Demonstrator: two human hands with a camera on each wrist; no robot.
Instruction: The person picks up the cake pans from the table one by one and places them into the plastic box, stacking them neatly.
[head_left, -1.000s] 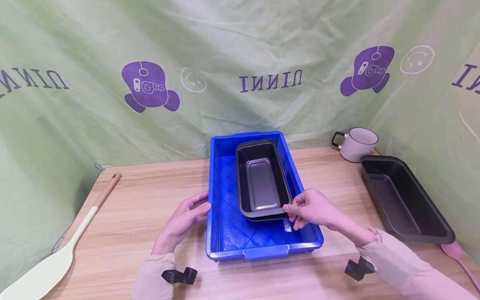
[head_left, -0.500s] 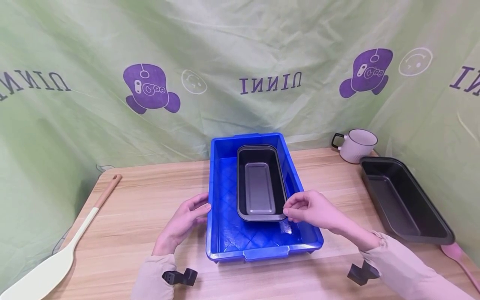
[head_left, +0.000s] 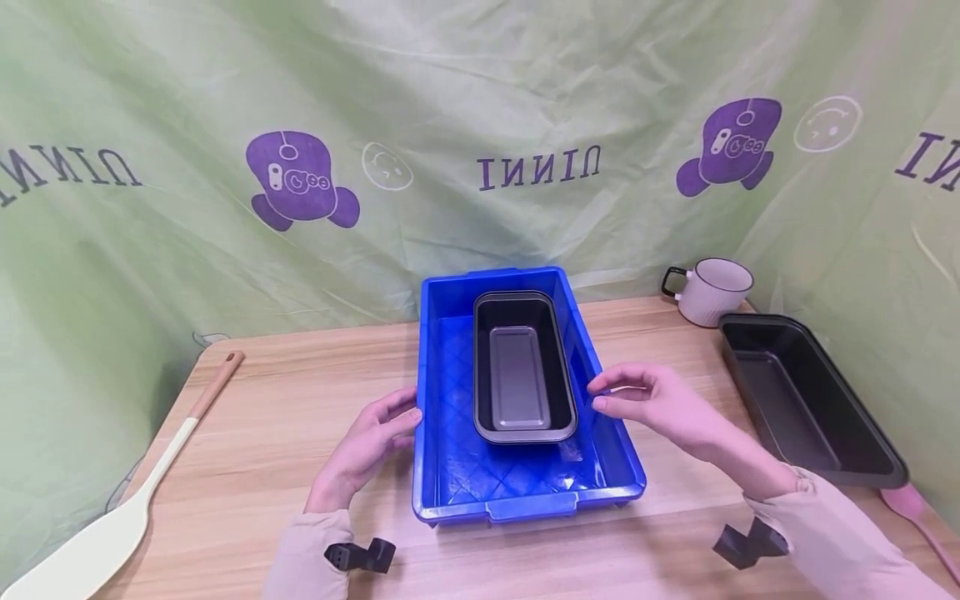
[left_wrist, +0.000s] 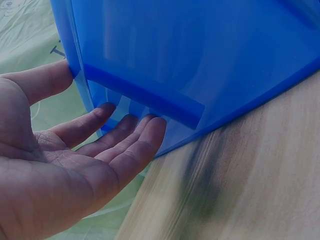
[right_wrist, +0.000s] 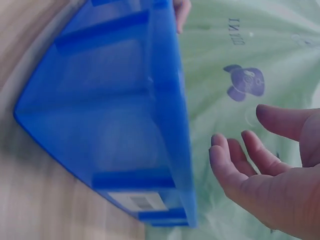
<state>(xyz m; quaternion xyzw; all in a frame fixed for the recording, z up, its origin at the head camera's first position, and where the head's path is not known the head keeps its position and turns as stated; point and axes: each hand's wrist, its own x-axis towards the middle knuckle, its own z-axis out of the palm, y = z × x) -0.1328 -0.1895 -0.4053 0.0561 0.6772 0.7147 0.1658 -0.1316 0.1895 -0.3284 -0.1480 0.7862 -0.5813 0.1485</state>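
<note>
A black loaf pan [head_left: 519, 379] lies flat inside the blue plastic bin [head_left: 532, 505], towards its right side. Its rim looks doubled, perhaps from a second pan nested below. My left hand [head_left: 367, 446] rests against the bin's left side. In the left wrist view the thumb of that hand [left_wrist: 65, 165] touches the rim, and its loosely bent fingers lie near the outer wall. My right hand [head_left: 663, 410] hovers over the bin's right rim, holding nothing. The right wrist view has this hand [right_wrist: 270, 187] with thumb and fingers spread apart, off the bin.
Another black loaf pan [head_left: 813, 408] stands at the table's right, beside a white mug [head_left: 716, 292] with a black handle. A pink utensil [head_left: 911, 508] lies partly under that pan. A large white spatula [head_left: 127, 517] with a wooden handle lies along the left edge.
The loaf pan, earlier tilted with a lower rim showing beneath, has settled flat in the bin. My right hand has let go of its near right corner and drawn away rightward. My left hand stays put.
</note>
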